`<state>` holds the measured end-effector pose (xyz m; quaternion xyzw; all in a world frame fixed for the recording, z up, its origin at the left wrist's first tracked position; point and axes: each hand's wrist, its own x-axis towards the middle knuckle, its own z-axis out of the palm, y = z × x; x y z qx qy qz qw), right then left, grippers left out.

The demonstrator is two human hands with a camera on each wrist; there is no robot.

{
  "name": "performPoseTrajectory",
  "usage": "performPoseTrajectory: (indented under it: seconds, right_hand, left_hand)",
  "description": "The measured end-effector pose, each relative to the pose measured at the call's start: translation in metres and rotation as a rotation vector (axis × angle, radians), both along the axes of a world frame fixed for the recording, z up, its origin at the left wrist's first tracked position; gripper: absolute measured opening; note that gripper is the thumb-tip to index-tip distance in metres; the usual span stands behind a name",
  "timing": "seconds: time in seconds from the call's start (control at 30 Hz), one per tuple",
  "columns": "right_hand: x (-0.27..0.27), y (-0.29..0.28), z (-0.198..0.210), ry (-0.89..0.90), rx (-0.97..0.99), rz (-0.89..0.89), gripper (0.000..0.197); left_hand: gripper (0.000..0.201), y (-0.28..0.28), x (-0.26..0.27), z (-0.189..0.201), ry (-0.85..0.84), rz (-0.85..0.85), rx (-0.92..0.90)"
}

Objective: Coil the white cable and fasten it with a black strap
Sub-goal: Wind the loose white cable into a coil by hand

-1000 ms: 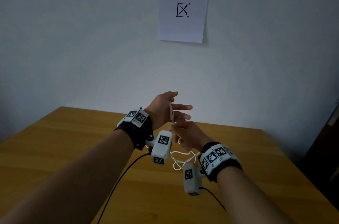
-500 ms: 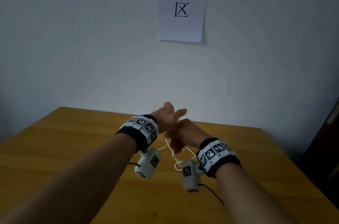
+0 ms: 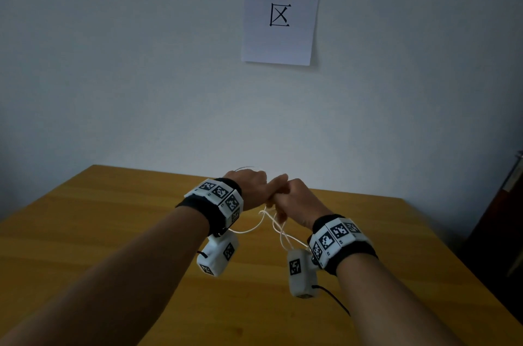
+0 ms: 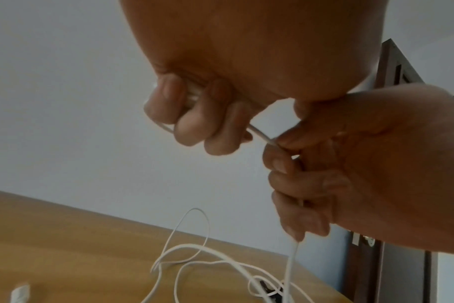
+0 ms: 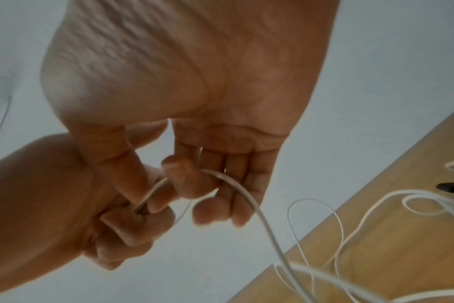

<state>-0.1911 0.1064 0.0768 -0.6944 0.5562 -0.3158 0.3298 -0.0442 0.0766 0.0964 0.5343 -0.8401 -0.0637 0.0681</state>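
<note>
Both hands raised above table [image 3: 119,232], knuckles touching. Left hand [image 3: 249,185] fingers curled round gathered turns of cable [image 4: 259,135]. Right hand [image 3: 297,201] pinches same cable between thumb and forefinger, feeding it across. Rest of cable lies loose, looped on table. Risk: slack loops crossing could snag or knot; light pinch may slip, letting turns spring open. Strap not clearly visible.
</note>
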Motion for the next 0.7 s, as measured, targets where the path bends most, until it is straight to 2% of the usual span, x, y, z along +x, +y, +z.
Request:
performPoseTrajectory:
  seconds: [0.03, 0.1, 0.3, 0.5, 0.57, 0.7]
  right_hand:
    - [-0.001, 0.000, 0.000, -0.005, -0.016, -0.003, 0.020]
    - [0.000, -0.002, -0.001, 0.002, -0.032, -0.010, 0.019]
    - [-0.012, -0.008, -0.006, -0.002, -0.036, -0.064, 0.023]
    - [-0.023, -0.014, -0.012, 0.023, -0.071, -0.093, 0.023]
    - [-0.023, -0.018, -0.015, 0.056, -0.135, -0.107, 0.023]
    - [-0.026, -0.021, -0.019, 0.025, -0.230, -0.154, 0.029]
  left_hand:
    - [0.099, -0.002, -0.001, 0.000, -0.012, 0.021, 0.034]
    - [0.099, -0.003, -0.001, 0.000, -0.016, 0.087, 0.081]
    - [0.065, -0.013, 0.012, -0.004, 0.142, 0.206, 0.152]
    - [0.059, -0.018, 0.022, -0.009, 0.338, 0.304, 0.325]
    - [0.049, -0.016, 0.022, -0.009, 0.479, 0.298, 0.438]
    - [0.055, -0.006, 0.022, -0.001, 0.946, 0.160, 0.725]
